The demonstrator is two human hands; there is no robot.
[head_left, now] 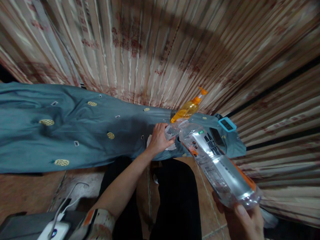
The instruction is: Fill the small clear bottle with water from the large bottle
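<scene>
The right hand (243, 220) is clamped around the base of a clear plastic bottle (217, 163) with a silver label. The bottle is tilted, its neck directed toward the left hand (158, 138). The left hand is closed around a clear cup (170, 132) at the bottle neck; contact between the two cannot be determined. Beneath, a white tissue (171, 147) lies on the cloth-covered worktop (130, 133). Beyond stand an orange pump bottle (186, 110) and, at right, a blue-framed digital clock (227, 124).

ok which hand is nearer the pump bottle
Left. The left hand is below-left of the pump bottle in view; the right hand is farther, holding the large bottle.
</scene>
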